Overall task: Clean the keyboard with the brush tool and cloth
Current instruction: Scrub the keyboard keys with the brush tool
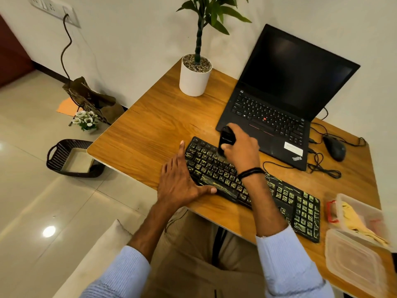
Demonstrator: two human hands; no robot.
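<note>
A black keyboard [285, 196] with yellow-green markings lies slanted on the wooden table [150, 130]. My right hand [241, 149] grips a black brush tool [226, 139] and holds it down on the keyboard's upper left keys. My left hand [182, 179] rests flat at the keyboard's left end, fingers spread, thumb along the front edge. A yellow cloth [356, 222] lies in a clear plastic container [352, 203] at the right edge.
An open black laptop [279, 100] stands behind the keyboard, a wired mouse [335, 148] and cables to its right. A white potted plant [195, 76] stands at the back. The container lid [354, 261] lies at the near right. A basket [73, 159] sits on the floor.
</note>
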